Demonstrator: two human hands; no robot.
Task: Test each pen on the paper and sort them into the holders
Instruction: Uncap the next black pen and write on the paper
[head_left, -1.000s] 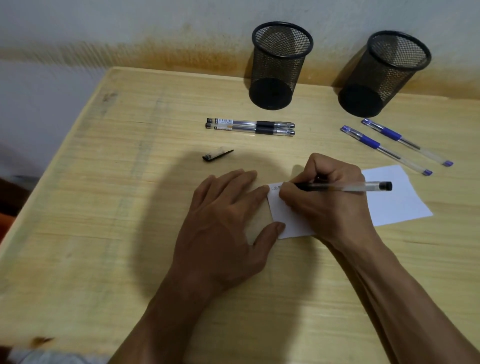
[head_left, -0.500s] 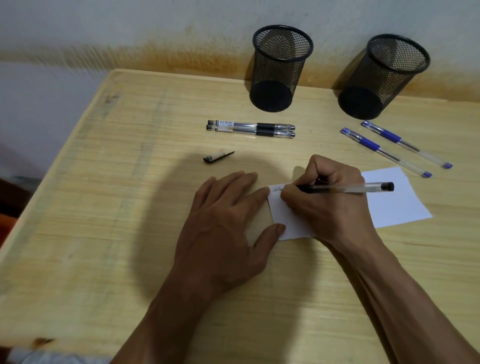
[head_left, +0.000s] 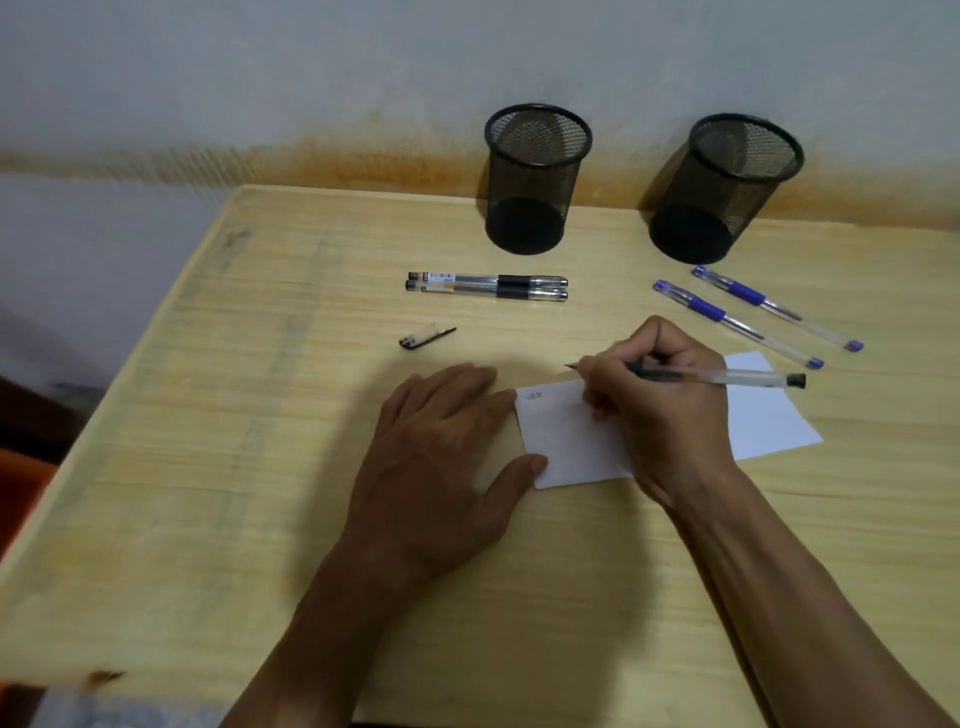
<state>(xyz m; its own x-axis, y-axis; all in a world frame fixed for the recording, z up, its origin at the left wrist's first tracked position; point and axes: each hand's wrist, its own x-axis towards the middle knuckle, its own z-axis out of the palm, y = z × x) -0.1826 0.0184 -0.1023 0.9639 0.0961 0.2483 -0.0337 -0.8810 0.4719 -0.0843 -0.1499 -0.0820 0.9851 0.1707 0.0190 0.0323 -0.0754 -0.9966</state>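
The right hand (head_left: 670, 400) pinches one clear pen with a black end (head_left: 727, 376) between the thumb and the first fingers. The pen lies almost level, its black end pointing to the right and its tip to the left. The tip is past the top edge of the paper (head_left: 571, 441), over the bare wood; I cannot tell if it touches the table. The side of this hand rests on the paper.

The left hand (head_left: 441, 457) lies flat on the table, palm down, fingers close together. Its fingertips and its thumb touch the left edge of the paper and hold nothing. There is one sheet of white paper, and a small dark scribble (head_left: 534, 396) is near its top left corner.

Farther from the hands, one loose black cap (head_left: 427, 336) lies on the wooden table (head_left: 208, 467), to the left and above the left hand. Behind it, two black pens (head_left: 487, 287) lie side by side, touching, both with caps on. To the right, behind the paper, two blue pens (head_left: 753, 319) lie slanted and parallel, a little apart.

At the back edge, near the wall (head_left: 260, 78), stand two black mesh holders: the left holder (head_left: 535, 179) and the right holder (head_left: 724, 189). I see no pen in either one.
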